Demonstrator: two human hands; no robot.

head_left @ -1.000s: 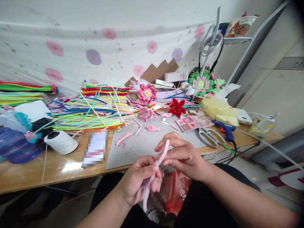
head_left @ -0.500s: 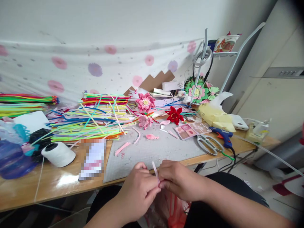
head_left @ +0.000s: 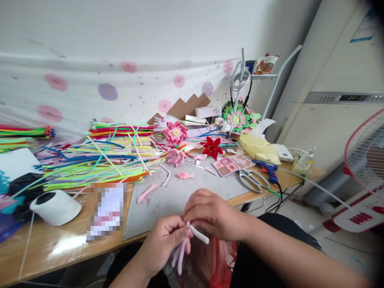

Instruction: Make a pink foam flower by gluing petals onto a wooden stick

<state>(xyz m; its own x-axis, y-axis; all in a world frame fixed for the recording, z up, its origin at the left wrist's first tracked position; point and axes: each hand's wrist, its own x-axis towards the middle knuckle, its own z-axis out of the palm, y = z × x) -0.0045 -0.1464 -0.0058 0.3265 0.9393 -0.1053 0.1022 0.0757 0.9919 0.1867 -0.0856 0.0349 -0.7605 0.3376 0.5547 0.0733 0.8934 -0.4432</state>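
Observation:
Both of my hands work in front of the table's near edge, over my lap. My left hand (head_left: 166, 238) is closed around a bundle of pale pink pipe cleaners (head_left: 180, 254) whose ends hang down below the fist. My right hand (head_left: 211, 214) pinches the same bundle from above, and one pale stem (head_left: 199, 235) sticks out to the right under its fingers. A grey cutting mat (head_left: 180, 194) lies on the wooden table (head_left: 60, 248) just beyond my hands, with loose pink pieces (head_left: 147, 193) on it.
A heap of coloured pipe cleaners (head_left: 99, 160) covers the table's left and middle. A white thread spool (head_left: 55, 207) stands at the left. Finished flowers (head_left: 211, 147), scissors (head_left: 252, 180), a blue glue gun (head_left: 267, 168) and yellow foam (head_left: 259, 146) lie right. A fan (head_left: 364, 156) stands far right.
The camera has swung right, bringing the fan into view. My right hand has bent the pink stem over, so it now points sideways and no longer sticks up between my hands.

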